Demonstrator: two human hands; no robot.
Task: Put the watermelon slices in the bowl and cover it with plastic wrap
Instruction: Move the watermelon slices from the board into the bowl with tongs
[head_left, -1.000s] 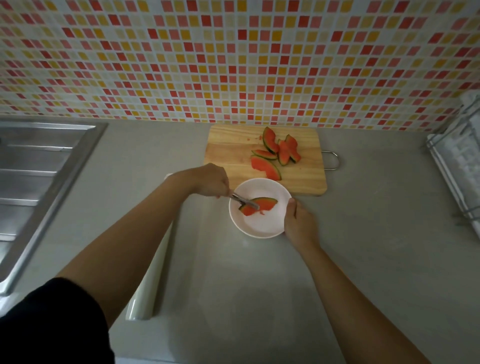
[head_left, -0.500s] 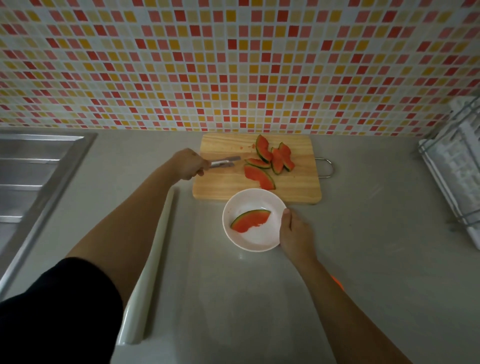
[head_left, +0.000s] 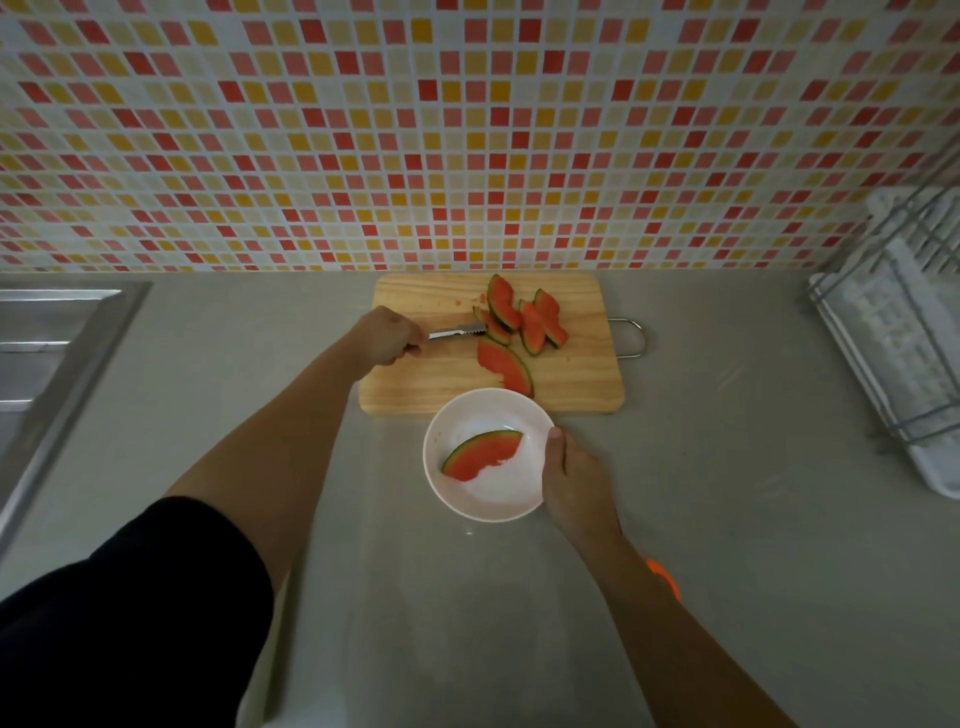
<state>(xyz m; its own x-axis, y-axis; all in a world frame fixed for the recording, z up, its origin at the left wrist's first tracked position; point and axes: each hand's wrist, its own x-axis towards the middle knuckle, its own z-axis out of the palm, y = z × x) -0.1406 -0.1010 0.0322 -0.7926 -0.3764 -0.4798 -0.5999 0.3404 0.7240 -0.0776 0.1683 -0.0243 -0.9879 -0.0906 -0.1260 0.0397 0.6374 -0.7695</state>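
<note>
Sink steel (head_left: 47, 358) fills the far left edge, and beside it the grey desk (head_left: 727, 519) runs rightward under the tiled wall. A pale roll, probably the plastic wrap (head_left: 260, 691), peeks out low down beneath the left arm, mostly hidden by it.

Next comes the left hand (head_left: 387, 335), its grip closed around the handles of metal tongs (head_left: 457, 331). The tongs point to the right across the wooden cutting board (head_left: 415, 389), and their toothed tips sit just beside the leftmost of the watermelon slices on the board (head_left: 519, 322). I cannot tell whether the tips are touching it yet. About 4 slices remain there: a small cluster leaning together toward the far edge, and 1 curved slice (head_left: 506, 369) lying flat nearer the bowl, its long axis running diagonally toward the person.

Nearer than the board stands the white bowl (head_left: 452, 499), touching or overlapping the board's near edge, with 1 slice (head_left: 480, 454) already lying in it. The right hand (head_left: 576, 483) has its grip closed on the bowl's right rim, thumb over the edge, steadying it.

So the slices lie directly right of the tong tips, and the left hand is plainly the nearer one; the likely next move is a pinch on the closest slice, then a short carry toward the person to the bowl. Wrapping is not yet begun. A wire dish rack (head_left: 893, 332) stands at the far right.
</note>
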